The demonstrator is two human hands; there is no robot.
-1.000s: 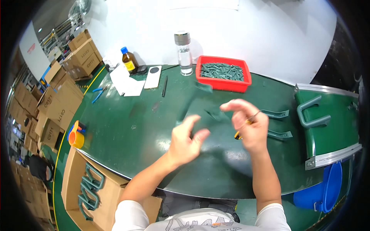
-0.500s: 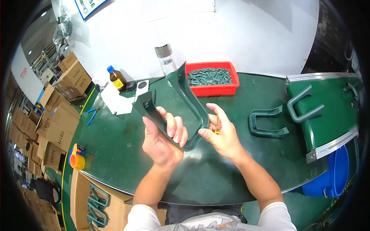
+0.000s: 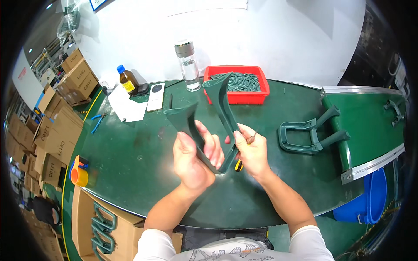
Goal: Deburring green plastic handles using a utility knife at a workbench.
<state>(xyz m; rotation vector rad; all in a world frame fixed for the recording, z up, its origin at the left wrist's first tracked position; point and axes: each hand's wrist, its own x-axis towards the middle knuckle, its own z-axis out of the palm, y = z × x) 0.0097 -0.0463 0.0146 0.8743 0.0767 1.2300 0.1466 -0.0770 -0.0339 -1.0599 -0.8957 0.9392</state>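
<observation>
A dark green U-shaped plastic handle [image 3: 223,106] with flared ends is held up over the table. My left hand [image 3: 193,158] is closed around its lower left side. My right hand [image 3: 252,152] grips the other side near the bend, thumb on top. A slim yellow-and-black tool [image 3: 238,165] is also in the right hand, its far end poking out above the fingers; its kind is unclear. To the right, a similar handle [image 3: 298,127] lies on the table, and another one [image 3: 333,137] touches it, tilted beside the belt.
Behind stand a red bin [image 3: 237,98] of small green pins, a glass bottle [image 3: 190,71] and a brown bottle [image 3: 128,82]. Pliers [image 3: 97,124] and an orange cup [image 3: 79,177] are at left. A green conveyor [image 3: 370,126] adjoins at right; a carton [image 3: 126,226] holds more handles.
The second handle at right has moved off the belt's edge against the one on the table. The handle in my hands has tilted, and my right hand's grip has shifted along it.
</observation>
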